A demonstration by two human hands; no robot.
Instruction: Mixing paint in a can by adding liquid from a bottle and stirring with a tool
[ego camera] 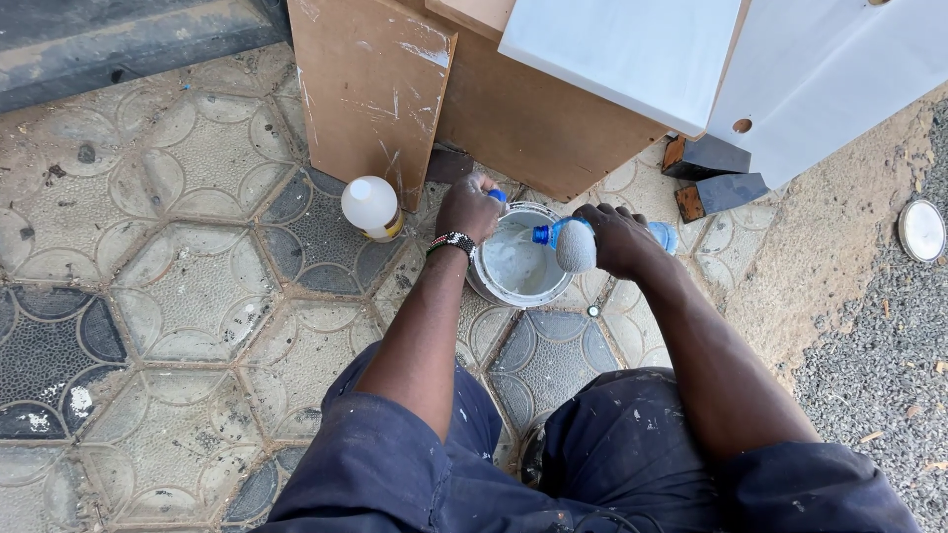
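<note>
Paint bucket (515,265), small, round and white with pale liquid inside, sat on the paved floor (178,296) just beyond the person's knees, seen from above. The left hand (468,207) was closed over the bucket's far-left rim, steadying it, with a small blue cap (497,195) showing at the fingertips. A beaded bracelet (452,241) circled that wrist. The right hand (616,239) was wrapped around a clear plastic bottle (660,235) held on its side, its blue neck (542,234) pointing left over the bucket's mouth. The same hand also seemed to hold a grey rounded thing (575,247), perhaps a sponge or roller; its kind could not be told.

To the left of the bucket, apart from it, stood a white round-topped jar (370,205). Beyond stood brown boards (370,89) and white panels (632,49), leaning or stacked. Gravel (879,355) lay to the right, with a round white lid (920,230) on it. The person wore dark blue, paint-flecked workwear (395,464).

Judging from this, the tipped bottle could empty too fast and splash over the rim. The bucket could tilt on the uneven tiles if the left hand's grip slackened. The grey thing could slip into the liquid, since one hand carried two items.
</note>
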